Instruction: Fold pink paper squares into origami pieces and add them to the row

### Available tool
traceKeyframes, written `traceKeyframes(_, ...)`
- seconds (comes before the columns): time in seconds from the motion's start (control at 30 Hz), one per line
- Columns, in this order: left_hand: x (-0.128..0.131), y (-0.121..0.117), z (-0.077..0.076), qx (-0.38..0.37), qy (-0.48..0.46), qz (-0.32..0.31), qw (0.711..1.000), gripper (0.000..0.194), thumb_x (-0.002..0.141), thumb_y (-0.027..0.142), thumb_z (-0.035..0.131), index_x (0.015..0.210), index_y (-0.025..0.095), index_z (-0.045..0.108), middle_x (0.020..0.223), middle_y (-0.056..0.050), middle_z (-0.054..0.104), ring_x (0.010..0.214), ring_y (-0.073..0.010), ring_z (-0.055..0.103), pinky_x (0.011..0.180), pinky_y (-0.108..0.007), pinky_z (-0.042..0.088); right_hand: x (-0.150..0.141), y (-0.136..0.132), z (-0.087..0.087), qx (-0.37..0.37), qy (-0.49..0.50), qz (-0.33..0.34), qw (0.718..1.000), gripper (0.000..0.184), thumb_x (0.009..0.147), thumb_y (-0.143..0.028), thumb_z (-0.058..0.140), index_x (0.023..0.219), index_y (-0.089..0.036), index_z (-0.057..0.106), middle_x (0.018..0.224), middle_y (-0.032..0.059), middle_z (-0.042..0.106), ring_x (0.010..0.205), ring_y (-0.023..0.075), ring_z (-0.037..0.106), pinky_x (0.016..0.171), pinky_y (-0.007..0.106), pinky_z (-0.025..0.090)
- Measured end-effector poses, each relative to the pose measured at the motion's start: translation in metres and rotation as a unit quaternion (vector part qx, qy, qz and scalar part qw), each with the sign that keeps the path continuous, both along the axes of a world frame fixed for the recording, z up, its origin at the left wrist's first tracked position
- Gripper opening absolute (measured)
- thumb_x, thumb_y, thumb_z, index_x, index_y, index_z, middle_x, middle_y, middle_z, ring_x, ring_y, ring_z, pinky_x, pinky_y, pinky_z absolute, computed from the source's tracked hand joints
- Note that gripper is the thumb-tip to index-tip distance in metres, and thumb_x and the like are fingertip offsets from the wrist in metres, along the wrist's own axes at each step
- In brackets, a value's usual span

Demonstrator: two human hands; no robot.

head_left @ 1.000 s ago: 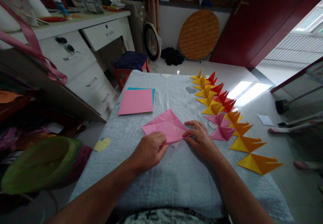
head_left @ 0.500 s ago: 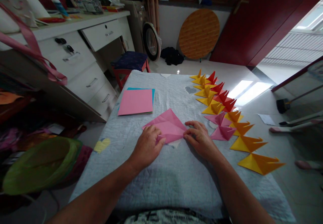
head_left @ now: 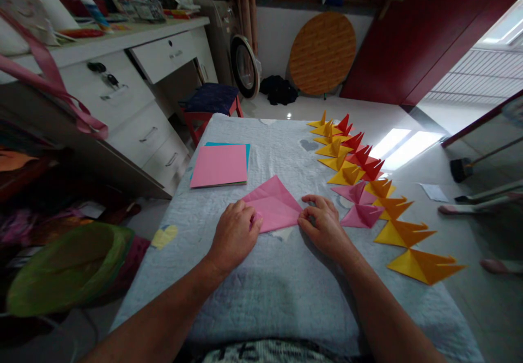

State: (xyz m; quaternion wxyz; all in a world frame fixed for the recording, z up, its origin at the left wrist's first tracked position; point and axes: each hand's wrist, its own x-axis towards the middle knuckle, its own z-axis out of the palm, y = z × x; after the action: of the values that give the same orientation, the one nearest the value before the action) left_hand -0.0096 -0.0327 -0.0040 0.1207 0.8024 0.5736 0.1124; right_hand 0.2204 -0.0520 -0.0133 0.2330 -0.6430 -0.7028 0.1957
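A pink sheet of origami paper (head_left: 274, 205), creased and partly folded, lies on the cloth-covered table (head_left: 278, 292) in front of me. My left hand (head_left: 237, 231) covers its left corner, thumb and fingers closed on the edge. At the right corner my right hand (head_left: 322, 220) pinches the paper between thumb and forefinger, the other fingers curled. Just right of that hand sit pink folded paper cranes (head_left: 362, 216). Beyond the left hand rests a stack of square paper (head_left: 220, 165), pink on top with blue showing beneath.
Rows of yellow paper cranes (head_left: 423, 265) and red paper cranes (head_left: 370, 162) line the table's right side. A stool (head_left: 214, 101) stands past the far left corner. White drawers (head_left: 143, 128) are at the left, above a green bin (head_left: 69, 270).
My left hand has slid left along the near edge to the paper's left corner, uncovering more of the sheet. My right hand stays at the right corner, nearly still.
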Motion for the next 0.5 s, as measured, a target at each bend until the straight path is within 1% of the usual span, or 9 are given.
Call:
traceKeyframes(0.2,0.0022,-0.0001,0.0029,-0.008,0.025,0.002,1.000,0.018,0.093,0.023,0.052,0.083,0.016,0.065,0.092,-0.010,0.062,0.091,-0.0261,0.056,0.087,-0.039,0.045,-0.0022,0.0008,0.0007,-0.005,-0.004,-0.010,1.000,0.015,0.081,-0.020,0.060,0.068,-0.020,0.066,0.124,0.0100,0.062,0.121,0.0303,0.049,0.104,0.049,0.034)
traceKeyframes(0.33,0.0021,-0.0007,0.0017,0.007,0.042,0.005,0.999,0.021,0.094,0.025,0.049,0.085,0.016,0.066,0.092,-0.010,0.063,0.092,-0.0269,0.056,0.087,-0.040,0.045,-0.0023,0.0016,0.0001,-0.005,-0.003,-0.020,1.000,0.014,0.081,-0.020,0.061,0.067,-0.020,0.066,0.124,0.0102,0.062,0.120,0.0302,0.049,0.104,0.049,0.034)
traceKeyframes(0.5,-0.0012,-0.0005,0.0002,0.007,0.056,-0.006,0.998,0.023,0.095,0.026,0.048,0.082,0.017,0.065,0.092,-0.009,0.063,0.091,-0.0257,0.056,0.087,-0.039,0.044,-0.0012,0.0024,-0.0009,-0.007,0.001,-0.020,1.000,0.015,0.081,-0.023,0.063,0.066,-0.020,0.066,0.124,0.0104,0.062,0.120,0.0306,0.049,0.103,0.049,0.035)
